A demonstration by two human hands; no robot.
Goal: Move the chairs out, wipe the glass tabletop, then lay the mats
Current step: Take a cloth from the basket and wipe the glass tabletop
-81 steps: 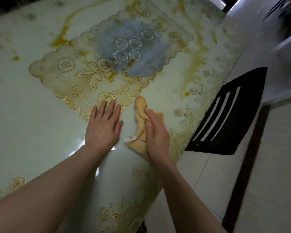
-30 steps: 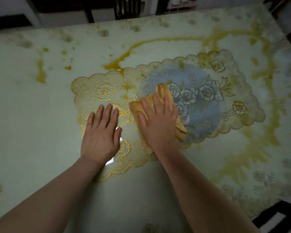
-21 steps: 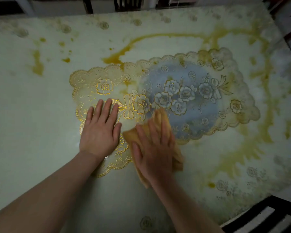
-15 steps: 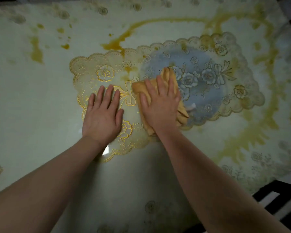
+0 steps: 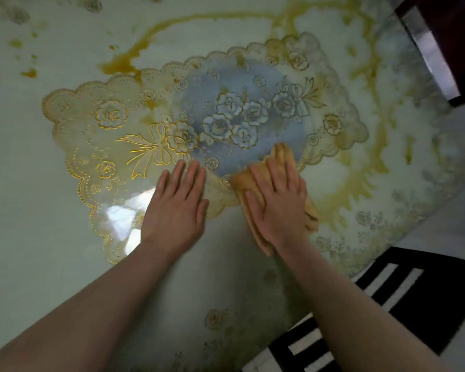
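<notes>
A scalloped see-through mat (image 5: 151,122) with gold and blue flowers lies flat on the pale glass tabletop (image 5: 32,237). My left hand (image 5: 176,208) rests flat, fingers together, on the mat's near edge. My right hand (image 5: 278,202) presses an orange cloth (image 5: 281,155) flat against the near right edge of the mat, partly on the bare glass. Most of the cloth is hidden under the palm.
A dark slatted chair back (image 5: 403,294) stands off the table's right edge at the lower right. Another dark piece of furniture (image 5: 446,41) sits at the upper right corner. Light floor (image 5: 454,226) shows beside the table. A bright glare spot (image 5: 124,213) lies left of my left hand.
My right hand has slid the cloth from the middle of the mat toward me and to the right, onto the mat's near edge. My left hand has shifted right along the mat's near edge.
</notes>
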